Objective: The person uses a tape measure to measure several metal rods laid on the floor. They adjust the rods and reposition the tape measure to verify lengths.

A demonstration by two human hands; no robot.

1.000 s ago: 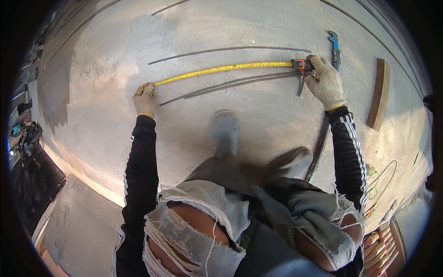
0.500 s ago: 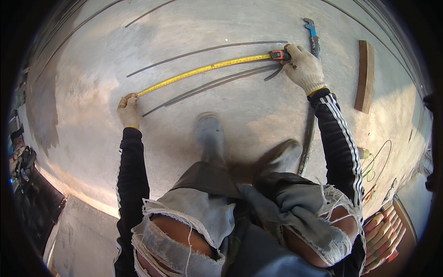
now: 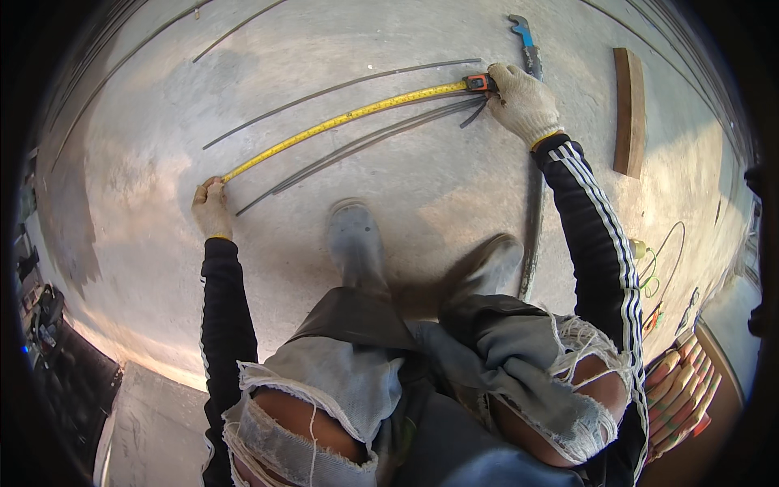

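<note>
A yellow tape measure [image 3: 341, 120] is stretched between my two gloved hands above the floor. Its free end is pinched in the fingers of my left hand [image 3: 213, 209]. Around the orange and black case my right hand [image 3: 526, 101] is closed. One dark metal rod [image 3: 324, 91] lies just beyond the tape. On the near side, several similar rods [image 3: 349, 148] lie close together, their right ends reaching toward my right hand. A bar tool with a blue hooked head [image 3: 522, 34] passes under my right wrist and forearm.
A brown wooden block [image 3: 628, 114] lies to the right. Long rods [image 3: 130, 61] run along the far left floor, with a shorter rod [image 3: 235, 31] near them. Cables [image 3: 667, 243] and a stack of gloves [image 3: 683, 388] are at the lower right. My boots [image 3: 355, 243] stand behind the near rods.
The view has shifted slightly, so floor things appear moved left and up. Both hands still hold the stretched tape, in nearly the same place beside the rods.
</note>
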